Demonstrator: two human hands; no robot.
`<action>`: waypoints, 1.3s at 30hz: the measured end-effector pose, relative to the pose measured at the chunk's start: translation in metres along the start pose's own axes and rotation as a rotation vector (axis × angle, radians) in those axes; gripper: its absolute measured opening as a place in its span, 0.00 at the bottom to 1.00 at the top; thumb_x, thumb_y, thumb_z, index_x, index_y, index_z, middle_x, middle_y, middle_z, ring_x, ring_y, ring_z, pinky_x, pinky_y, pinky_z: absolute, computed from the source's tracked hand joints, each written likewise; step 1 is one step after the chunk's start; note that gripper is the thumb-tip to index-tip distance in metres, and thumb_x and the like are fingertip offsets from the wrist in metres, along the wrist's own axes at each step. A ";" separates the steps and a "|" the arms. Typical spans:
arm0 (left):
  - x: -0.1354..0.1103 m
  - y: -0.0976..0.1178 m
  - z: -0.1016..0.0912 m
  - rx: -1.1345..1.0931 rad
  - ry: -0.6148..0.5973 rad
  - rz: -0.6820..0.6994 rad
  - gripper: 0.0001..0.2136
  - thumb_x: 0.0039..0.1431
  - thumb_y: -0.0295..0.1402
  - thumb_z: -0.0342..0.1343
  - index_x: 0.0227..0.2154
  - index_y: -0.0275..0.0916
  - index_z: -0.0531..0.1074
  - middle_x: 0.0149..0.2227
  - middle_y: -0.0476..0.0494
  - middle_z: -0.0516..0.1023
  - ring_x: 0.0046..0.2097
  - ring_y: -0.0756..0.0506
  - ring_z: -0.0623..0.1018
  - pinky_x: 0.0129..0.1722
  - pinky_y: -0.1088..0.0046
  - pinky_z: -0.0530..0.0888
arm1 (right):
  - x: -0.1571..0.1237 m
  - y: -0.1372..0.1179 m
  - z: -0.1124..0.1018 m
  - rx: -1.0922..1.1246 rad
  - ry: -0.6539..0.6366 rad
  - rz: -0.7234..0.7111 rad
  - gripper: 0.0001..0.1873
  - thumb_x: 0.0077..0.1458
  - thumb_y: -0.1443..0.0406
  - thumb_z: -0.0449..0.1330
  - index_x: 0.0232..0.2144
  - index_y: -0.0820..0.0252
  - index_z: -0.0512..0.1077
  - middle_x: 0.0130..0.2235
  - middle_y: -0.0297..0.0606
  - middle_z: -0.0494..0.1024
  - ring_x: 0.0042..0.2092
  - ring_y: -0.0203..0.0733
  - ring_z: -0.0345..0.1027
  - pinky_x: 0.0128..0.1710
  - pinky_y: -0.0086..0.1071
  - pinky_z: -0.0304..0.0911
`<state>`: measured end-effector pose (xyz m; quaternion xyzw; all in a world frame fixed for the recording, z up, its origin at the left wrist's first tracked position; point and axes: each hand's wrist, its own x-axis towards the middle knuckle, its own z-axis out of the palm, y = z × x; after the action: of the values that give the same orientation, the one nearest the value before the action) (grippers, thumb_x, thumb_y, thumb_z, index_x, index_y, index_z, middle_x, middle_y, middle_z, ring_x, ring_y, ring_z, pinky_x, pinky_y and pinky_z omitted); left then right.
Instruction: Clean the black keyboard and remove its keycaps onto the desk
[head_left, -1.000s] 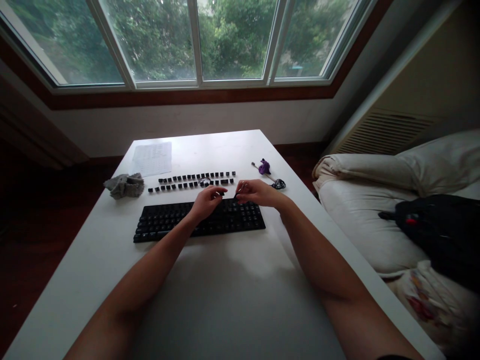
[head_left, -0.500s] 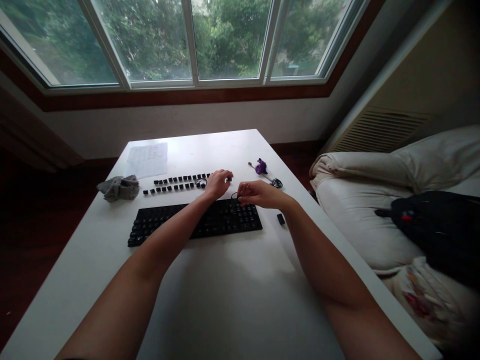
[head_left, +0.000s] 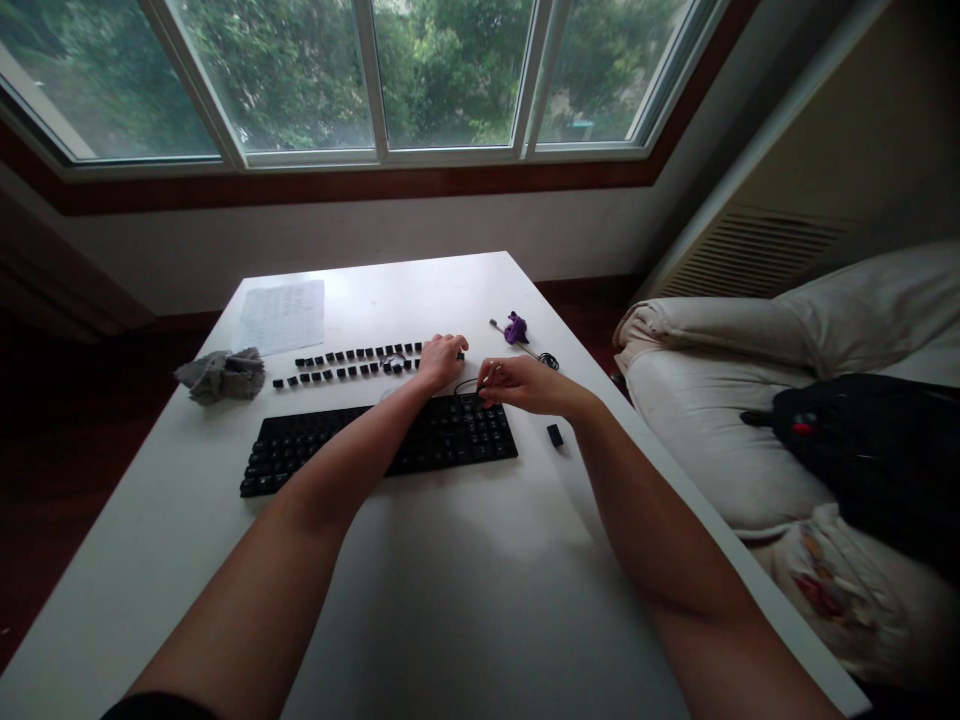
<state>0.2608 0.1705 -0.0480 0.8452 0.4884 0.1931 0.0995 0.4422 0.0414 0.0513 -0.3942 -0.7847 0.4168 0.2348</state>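
Observation:
A black keyboard (head_left: pixel 442 435) lies on the white table (head_left: pixel 465 580), partly covered by my left forearm. My left hand (head_left: pixel 442 362) reaches past its back edge to the right end of two rows of black keycaps (head_left: pixel 352 370). Its fingers close around a dark keycap (head_left: pixel 461 355) there. Over the keyboard's back right corner hovers my right hand (head_left: pixel 517 384), thumb and fingers pinched together. A thin dark loop (head_left: pixel 465 384) shows beside those fingertips; whether they hold it is unclear. One single keycap (head_left: pixel 554 435) lies right of the keyboard.
A grey cloth (head_left: pixel 222 376) lies at the table's left edge, with a printed sheet (head_left: pixel 282 315) behind it. Back right are a purple object (head_left: pixel 515 327), a slim brush-like stick and a coiled black cable (head_left: pixel 549 360). A pale sofa with a black bag (head_left: pixel 862 450) stands right.
The view has shifted slightly. My left hand has lowered its fingers at the right end of the keycap rows. My right hand has barely moved.

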 end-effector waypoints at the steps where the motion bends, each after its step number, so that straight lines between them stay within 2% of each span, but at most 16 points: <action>1: 0.000 0.000 -0.001 0.000 -0.003 0.004 0.15 0.55 0.25 0.56 0.45 0.45 0.76 0.46 0.43 0.79 0.50 0.39 0.71 0.50 0.60 0.67 | 0.000 0.000 0.000 -0.001 0.000 -0.001 0.09 0.59 0.59 0.62 0.38 0.58 0.71 0.31 0.35 0.81 0.36 0.44 0.79 0.36 0.33 0.68; 13: -0.006 0.005 -0.007 0.067 -0.001 -0.013 0.12 0.58 0.29 0.56 0.45 0.45 0.77 0.48 0.42 0.78 0.51 0.38 0.71 0.50 0.60 0.66 | 0.001 0.004 0.003 0.008 0.034 -0.005 0.08 0.58 0.60 0.63 0.38 0.57 0.72 0.31 0.34 0.81 0.34 0.42 0.77 0.36 0.34 0.69; 18: -0.010 0.003 -0.014 0.050 0.058 0.038 0.12 0.59 0.30 0.57 0.45 0.46 0.76 0.48 0.42 0.77 0.51 0.38 0.71 0.50 0.59 0.66 | 0.006 0.009 0.005 0.052 0.147 -0.016 0.08 0.60 0.60 0.62 0.39 0.57 0.72 0.32 0.35 0.81 0.35 0.43 0.78 0.37 0.34 0.71; 22: -0.020 -0.002 -0.022 0.051 0.078 0.057 0.11 0.60 0.31 0.57 0.44 0.46 0.76 0.48 0.42 0.77 0.51 0.37 0.71 0.50 0.59 0.66 | 0.014 0.015 0.011 0.064 0.191 0.016 0.09 0.63 0.60 0.57 0.43 0.58 0.71 0.34 0.37 0.81 0.38 0.43 0.78 0.35 0.33 0.72; 27: -0.041 -0.009 -0.032 0.016 0.091 0.046 0.10 0.60 0.32 0.56 0.43 0.45 0.78 0.46 0.43 0.78 0.50 0.38 0.72 0.51 0.60 0.67 | 0.023 0.021 0.024 0.012 0.211 0.011 0.10 0.63 0.61 0.57 0.43 0.59 0.73 0.32 0.36 0.80 0.34 0.40 0.76 0.34 0.31 0.69; 33: -0.067 -0.016 -0.044 -0.057 -0.025 0.162 0.09 0.60 0.30 0.55 0.41 0.42 0.78 0.43 0.43 0.79 0.48 0.40 0.74 0.52 0.62 0.69 | 0.031 0.022 0.037 -0.068 0.225 0.035 0.09 0.64 0.61 0.55 0.43 0.58 0.72 0.29 0.32 0.78 0.31 0.38 0.73 0.34 0.30 0.64; 39: -0.080 -0.016 -0.048 -0.148 -0.226 0.339 0.10 0.59 0.27 0.56 0.41 0.40 0.77 0.44 0.42 0.80 0.48 0.42 0.77 0.51 0.66 0.72 | 0.039 0.013 0.044 -0.180 0.116 -0.025 0.07 0.64 0.65 0.54 0.40 0.57 0.72 0.31 0.33 0.78 0.33 0.38 0.71 0.36 0.30 0.61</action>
<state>0.1920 0.1090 -0.0287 0.9218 0.3097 0.1465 0.1814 0.3949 0.0569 0.0177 -0.4273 -0.8089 0.3183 0.2485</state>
